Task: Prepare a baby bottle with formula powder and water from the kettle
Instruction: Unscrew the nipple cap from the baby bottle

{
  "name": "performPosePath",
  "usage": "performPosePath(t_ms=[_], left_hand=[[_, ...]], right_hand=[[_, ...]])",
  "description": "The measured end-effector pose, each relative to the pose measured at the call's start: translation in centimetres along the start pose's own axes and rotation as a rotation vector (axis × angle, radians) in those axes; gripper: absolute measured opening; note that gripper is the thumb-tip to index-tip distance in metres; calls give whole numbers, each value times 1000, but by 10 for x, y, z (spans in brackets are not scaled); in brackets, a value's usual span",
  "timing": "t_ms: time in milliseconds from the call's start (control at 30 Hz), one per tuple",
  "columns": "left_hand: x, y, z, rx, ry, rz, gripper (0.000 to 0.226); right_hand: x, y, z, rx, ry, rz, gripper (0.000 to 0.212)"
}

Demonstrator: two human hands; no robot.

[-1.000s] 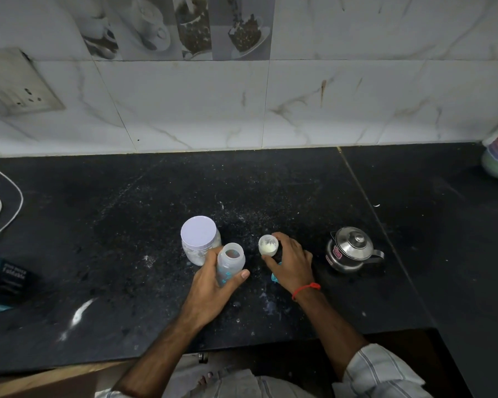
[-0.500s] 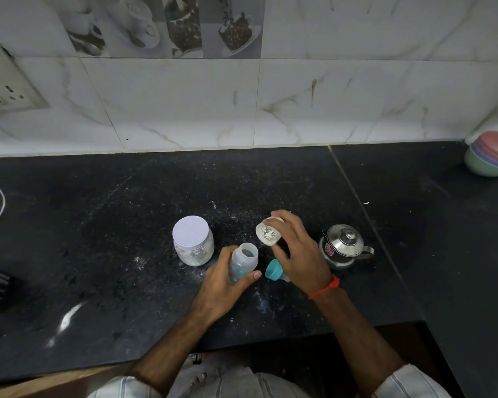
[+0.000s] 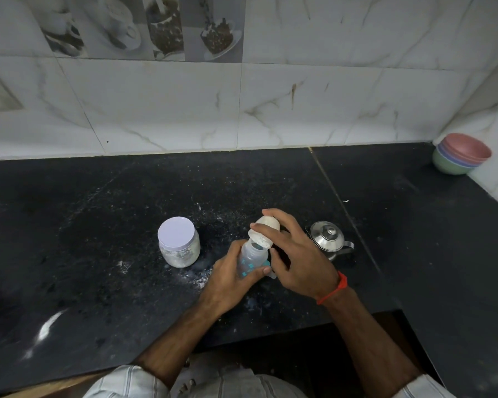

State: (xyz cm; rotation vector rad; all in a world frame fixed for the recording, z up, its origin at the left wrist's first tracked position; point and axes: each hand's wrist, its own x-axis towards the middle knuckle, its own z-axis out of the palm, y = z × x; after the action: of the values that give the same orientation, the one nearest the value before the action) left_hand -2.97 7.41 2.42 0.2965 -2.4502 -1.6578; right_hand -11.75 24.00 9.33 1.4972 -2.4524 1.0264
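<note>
Plastic bottle [image 3: 252,258] in left grip [image 3: 230,282]; right grip [image 3: 296,259] tips cup [image 3: 263,231], contents hidden.

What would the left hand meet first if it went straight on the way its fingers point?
The left hand grips the baby bottle, fingers pointing up-right. Beyond the bottle, the right hand looks first in line, though depth is unclear.

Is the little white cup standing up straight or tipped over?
Tipped over. The right hand holds the small white cup on its side, its mouth facing down at the open neck of the baby bottle.
</note>
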Motion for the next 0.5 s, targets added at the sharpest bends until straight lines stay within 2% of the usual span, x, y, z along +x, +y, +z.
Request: performPosePath(t_ms=[200, 367, 500], left_hand=[[0, 7, 2, -14, -18, 13, 55], [0, 7, 3, -14, -17, 10, 57], [1, 8, 4, -18, -23, 6, 58]], right_hand=[[-5, -3, -8, 58, 30, 6, 44], [-6, -4, -9, 42, 133, -6, 40], [-6, -4, -9, 48, 116, 1, 42]])
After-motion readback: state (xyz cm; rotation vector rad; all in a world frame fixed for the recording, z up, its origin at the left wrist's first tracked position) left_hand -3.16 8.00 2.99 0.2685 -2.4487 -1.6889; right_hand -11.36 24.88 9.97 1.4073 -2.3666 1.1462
